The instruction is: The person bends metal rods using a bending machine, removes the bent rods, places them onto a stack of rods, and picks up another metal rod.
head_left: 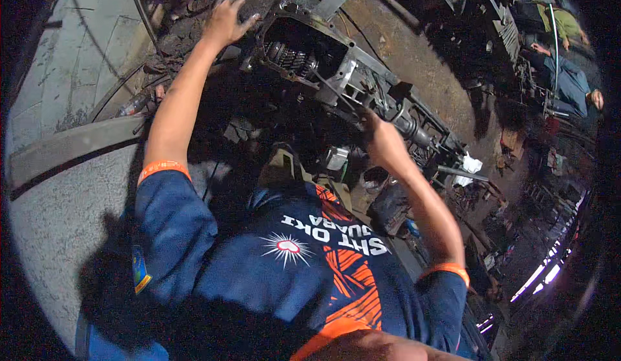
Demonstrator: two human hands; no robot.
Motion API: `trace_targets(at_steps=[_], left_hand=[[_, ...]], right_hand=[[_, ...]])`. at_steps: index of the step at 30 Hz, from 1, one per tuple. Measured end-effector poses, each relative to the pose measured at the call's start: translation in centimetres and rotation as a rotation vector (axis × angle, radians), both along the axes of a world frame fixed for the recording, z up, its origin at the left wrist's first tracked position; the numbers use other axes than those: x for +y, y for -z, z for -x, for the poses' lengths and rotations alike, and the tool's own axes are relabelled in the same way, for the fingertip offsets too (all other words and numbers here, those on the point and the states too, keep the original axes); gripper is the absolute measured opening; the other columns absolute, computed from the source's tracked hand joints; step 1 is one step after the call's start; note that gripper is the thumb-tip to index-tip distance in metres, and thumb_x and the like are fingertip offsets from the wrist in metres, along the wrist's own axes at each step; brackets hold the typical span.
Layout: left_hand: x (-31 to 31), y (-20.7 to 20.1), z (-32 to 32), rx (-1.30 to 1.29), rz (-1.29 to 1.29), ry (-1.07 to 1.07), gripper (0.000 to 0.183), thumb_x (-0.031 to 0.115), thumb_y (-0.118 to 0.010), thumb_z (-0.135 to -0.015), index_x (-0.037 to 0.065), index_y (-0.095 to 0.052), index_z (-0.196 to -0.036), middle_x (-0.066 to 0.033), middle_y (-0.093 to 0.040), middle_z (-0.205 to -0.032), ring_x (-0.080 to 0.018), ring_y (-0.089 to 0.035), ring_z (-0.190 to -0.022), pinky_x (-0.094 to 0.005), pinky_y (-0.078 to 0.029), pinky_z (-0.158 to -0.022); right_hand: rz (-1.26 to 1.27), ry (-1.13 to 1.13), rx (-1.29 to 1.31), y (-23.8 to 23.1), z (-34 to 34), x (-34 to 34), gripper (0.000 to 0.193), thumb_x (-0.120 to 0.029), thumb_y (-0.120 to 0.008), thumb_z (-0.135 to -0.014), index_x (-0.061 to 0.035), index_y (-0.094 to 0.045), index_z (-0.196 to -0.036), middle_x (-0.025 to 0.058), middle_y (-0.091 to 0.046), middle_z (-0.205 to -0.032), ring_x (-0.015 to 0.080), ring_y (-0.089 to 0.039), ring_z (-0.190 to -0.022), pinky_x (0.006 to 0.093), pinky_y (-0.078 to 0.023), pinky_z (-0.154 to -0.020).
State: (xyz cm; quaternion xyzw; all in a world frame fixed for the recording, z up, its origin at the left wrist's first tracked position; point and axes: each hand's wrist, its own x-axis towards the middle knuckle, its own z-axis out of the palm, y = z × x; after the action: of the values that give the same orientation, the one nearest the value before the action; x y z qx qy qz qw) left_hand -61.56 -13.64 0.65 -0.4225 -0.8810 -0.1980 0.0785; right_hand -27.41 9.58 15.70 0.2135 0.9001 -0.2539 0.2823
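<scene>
An open metal gearbox housing [350, 56] lies in front of me, with a row of toothed gears [289, 58] inside its dark rectangular opening. My left hand [226, 20] is by the far left corner of the housing, fingers spread and nothing in them; whether it touches the rim I cannot tell. Closed around the near end of a long thin metal rod [334, 92], my right hand [384, 140] is right of the opening. The rod slants into the opening, its far end close to the gears. Its handle, if any, is hidden in my fist.
A flat metal plate [336, 1] sits at the housing's far edge. Linkage and a shaft [414, 130] extend right, toward a white cloth [470, 164]. A plastic bottle [134, 105] lies on the left beside a curved concrete edge [71, 142]. Two other people [572, 80] are at the far right.
</scene>
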Motion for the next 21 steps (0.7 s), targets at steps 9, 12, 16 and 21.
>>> trace_targets(at_steps=[9,12,16,21], left_hand=[[0.2,-0.5,-1.8,-0.006,-0.111,0.05,0.048,0.032,-0.067,-0.076,0.006,-0.055,-0.114,-0.016,-0.056,-0.113,-0.036,-0.045,-0.114,-0.0438,-0.037,-0.098],[0.1,-0.4,-2.1,-0.013,-0.083,0.036,0.049,0.033,-0.067,-0.076,0.005,-0.055,-0.114,-0.0176,-0.056,-0.114,-0.0352,-0.043,-0.117,-0.0433,-0.036,-0.099],[0.2,-0.3,-2.6,-0.06,-0.093,0.01,0.05,0.034,-0.068,-0.075,0.005,-0.056,-0.113,-0.0193,-0.055,-0.116,-0.034,-0.043,-0.118,-0.0424,-0.037,-0.099],[-0.6,0.8,-2.3,-0.011,-0.172,0.027,0.043,0.032,-0.068,-0.073,0.006,-0.061,-0.106,-0.0175,-0.058,-0.109,-0.0318,-0.048,-0.113,-0.0412,-0.041,-0.094]], right_hand=[[-0.427,-0.533,-0.02,-7.5,6.0,1.5,0.011,-0.009,-0.055,-0.073,-0.0036,-0.064,-0.075,0.0164,-0.064,-0.076,0.0322,-0.065,-0.071,0.04,-0.053,-0.058],[-0.419,-0.625,-0.044,-7.5,7.4,1.5,0.011,-0.01,-0.055,-0.074,-0.0049,-0.065,-0.073,0.015,-0.065,-0.079,0.0325,-0.065,-0.073,0.0391,-0.054,-0.06],[-0.408,-0.62,-0.016,-6.6,6.7,1.9,0.011,-0.009,-0.054,-0.074,-0.0072,-0.065,-0.074,0.014,-0.065,-0.078,0.0317,-0.066,-0.073,0.0394,-0.054,-0.061],[-0.449,-0.673,0.001,-5.8,6.7,0.0,0.012,-0.01,-0.054,-0.074,-0.0061,-0.066,-0.075,0.013,-0.063,-0.072,0.0302,-0.066,-0.07,0.0396,-0.055,-0.059]])
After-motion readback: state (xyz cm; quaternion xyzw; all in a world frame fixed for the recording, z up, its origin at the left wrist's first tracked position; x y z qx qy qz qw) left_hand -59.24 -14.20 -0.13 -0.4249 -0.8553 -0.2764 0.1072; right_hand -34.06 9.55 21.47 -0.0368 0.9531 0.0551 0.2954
